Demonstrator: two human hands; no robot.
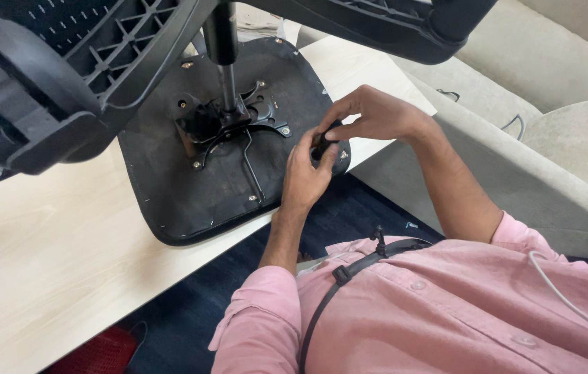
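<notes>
An office chair lies upside down on a pale wooden table [51,256], its black seat underside [169,187] facing up. A metal mechanism plate [228,125] with a gas cylinder [223,48] sits at the middle of the seat. My left hand [304,176] and my right hand [370,114] meet at the seat's right edge. Both hold a small black part [321,144] between the fingers, and most of it is hidden.
The chair's black backrest and armrest [38,90] overhang the table at the left. A beige sofa [550,125] stands to the right. Dark blue carpet [190,305] shows below the table edge, with a red object [96,353] on it.
</notes>
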